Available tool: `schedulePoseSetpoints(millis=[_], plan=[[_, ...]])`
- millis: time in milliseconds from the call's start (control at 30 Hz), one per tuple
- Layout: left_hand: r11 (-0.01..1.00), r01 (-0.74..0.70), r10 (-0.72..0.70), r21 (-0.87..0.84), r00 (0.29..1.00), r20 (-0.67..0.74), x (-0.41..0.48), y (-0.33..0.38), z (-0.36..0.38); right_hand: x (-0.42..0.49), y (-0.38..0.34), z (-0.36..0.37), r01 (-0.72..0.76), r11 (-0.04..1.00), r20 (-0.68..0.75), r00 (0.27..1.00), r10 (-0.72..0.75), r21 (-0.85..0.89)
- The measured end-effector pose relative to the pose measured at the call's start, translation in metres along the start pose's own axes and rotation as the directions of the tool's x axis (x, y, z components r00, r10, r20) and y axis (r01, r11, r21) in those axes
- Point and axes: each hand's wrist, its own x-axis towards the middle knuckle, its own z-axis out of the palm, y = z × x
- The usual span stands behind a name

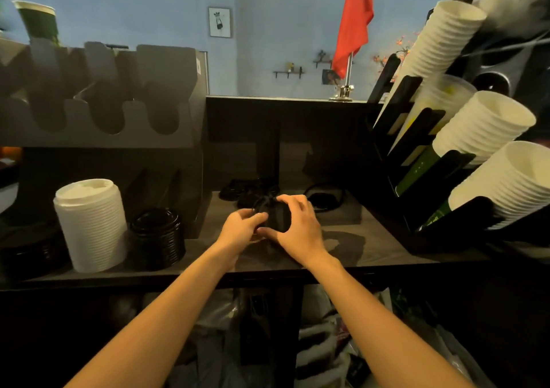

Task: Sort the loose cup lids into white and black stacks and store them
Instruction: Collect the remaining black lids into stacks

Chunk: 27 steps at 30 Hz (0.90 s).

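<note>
Dim counter; left hand, right hand grip dark lid stack, details murky.

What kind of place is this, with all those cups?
Probably a café or drinks counter: stacked paper cups in a black rack, a tall white lid stack, and black lids beside it.

dark counter, white lid stack, black lid stack

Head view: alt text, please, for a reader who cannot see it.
Both hands, left hand and right hand, close around a stack of black lids on a dark counter. At left stand a white lid stack and a shorter black one.
</note>
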Motion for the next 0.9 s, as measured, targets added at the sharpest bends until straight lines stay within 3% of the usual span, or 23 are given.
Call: schedulePoseSetpoints(millis=[67, 100, 167, 200, 300, 400, 467, 600, 733, 900], plan=[[0.998, -0.048, 0.046, -0.038, 0.998, -0.051, 0.011, 0.006, -0.002, 0.006, 0.001, 0.004, 0.055, 0.996, -0.003, 0.998, -0.055, 0.068], [0.996, -0.084, 0.081, -0.028, 0.992, -0.093, 0.015, 0.009, -0.003, 0.01, 0.004, 0.005, 0.079, 0.995, -0.07, 0.995, -0.074, 0.069], [0.992, -0.129, 0.127, -0.004, 0.978, -0.166, 0.023, 0.012, -0.005, 0.021, 0.014, 0.007, 0.055, 0.997, -0.214, 0.975, -0.064, -0.05], [0.991, -0.137, 0.133, -0.009, 0.972, -0.195, 0.026, 0.013, -0.004, 0.027, 0.02, 0.008, -0.01, 0.992, -0.218, 0.976, -0.019, -0.129], [0.99, -0.14, 0.128, -0.033, 0.962, -0.239, 0.033, 0.003, -0.001, 0.036, 0.034, 0.014, -0.195, 0.932, -0.02, 0.98, 0.198, -0.306], [0.989, -0.149, 0.15, 0.023, 0.951, -0.269, 0.036, -0.01, 0.0, 0.036, 0.043, 0.018, -0.192, 0.91, 0.05, 0.973, 0.225, -0.368], [0.983, -0.167, 0.181, 0.072, 0.938, -0.295, 0.04, -0.013, 0.0, 0.037, 0.047, 0.016, -0.203, 0.925, 0.037, 0.973, 0.227, -0.321], [0.974, -0.176, 0.211, 0.143, 0.933, -0.292, 0.041, -0.009, -0.002, 0.036, 0.04, 0.007, -0.145, 0.989, -0.082, 0.986, 0.143, -0.021], [0.988, -0.128, 0.148, 0.086, 0.947, -0.285, 0.042, -0.012, -0.003, 0.027, 0.035, 0.008, -0.086, 0.984, -0.019, 0.996, 0.09, 0.156], [0.993, -0.111, 0.12, 0.049, 0.957, -0.264, 0.039, -0.013, -0.005, 0.024, 0.034, 0.004, -0.092, 0.968, 0.041, 0.996, 0.085, 0.232]])
